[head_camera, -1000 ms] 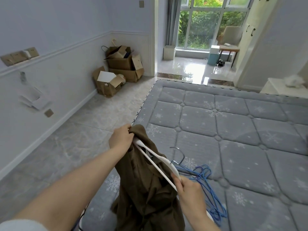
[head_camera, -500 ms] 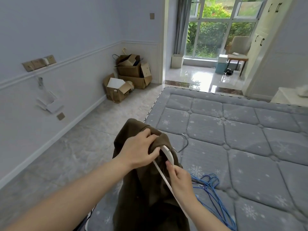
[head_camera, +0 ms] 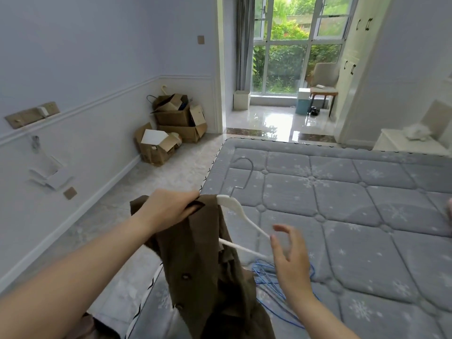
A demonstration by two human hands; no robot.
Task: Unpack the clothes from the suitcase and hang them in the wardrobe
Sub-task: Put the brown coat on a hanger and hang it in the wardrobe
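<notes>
brown coat (head_camera: pixel 208 265) half on white hanger (head_camera: pixel 241 216), left hand (head_camera: pixel 168 211) gripping its collar; right hand (head_camera: pixel 291 263) fingers spread, empty; hem cut off.

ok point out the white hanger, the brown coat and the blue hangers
white hanger (head_camera: pixel 241 214): head view, on its right shoulder arm
brown coat (head_camera: pixel 195 260): head view, on the hanging front panel
blue hangers (head_camera: pixel 265 277): head view, on the wire loops

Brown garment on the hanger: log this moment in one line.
left hand grips brown garment at collar | white hanger half inserted | right hand open, beside hanger arm | blue hangers on mattress
</notes>
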